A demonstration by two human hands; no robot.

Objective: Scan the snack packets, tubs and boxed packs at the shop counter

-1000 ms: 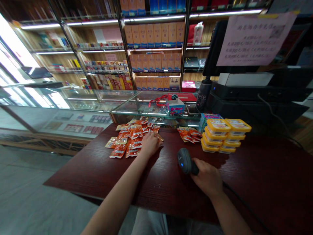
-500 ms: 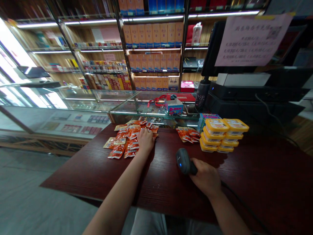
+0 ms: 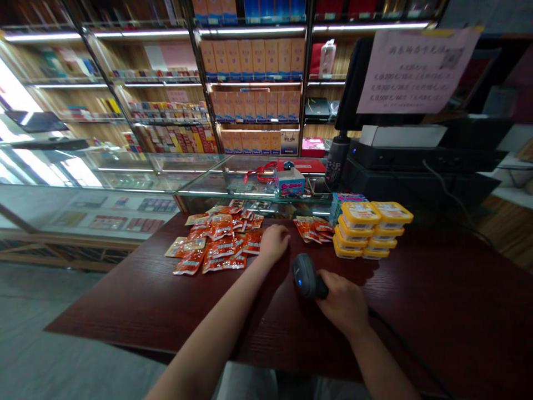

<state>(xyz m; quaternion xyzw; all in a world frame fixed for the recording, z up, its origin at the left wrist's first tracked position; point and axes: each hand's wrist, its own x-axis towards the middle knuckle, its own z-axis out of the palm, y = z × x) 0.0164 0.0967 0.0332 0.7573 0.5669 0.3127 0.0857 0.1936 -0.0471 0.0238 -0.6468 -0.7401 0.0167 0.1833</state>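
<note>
The table (image 3: 166,311) carries packets (image 3: 220,247) spread left and tubs (image 3: 353,233) stacked right, probably leaving room between. The left hand (image 3: 273,244) is beside the packets, its grip too hidden to tell; the right hand (image 3: 343,303) wraps its grip round the scanner (image 3: 305,276), likely for steadiness.

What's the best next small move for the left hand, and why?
Probably ease the left hand slightly left and pinch the nearest orange packet: it lies right beside that hand, at the edge of the larger packet pile, while the right hand is occupied holding the scanner. The left fingertips are partly hidden, so check they hold nothing first.
</note>
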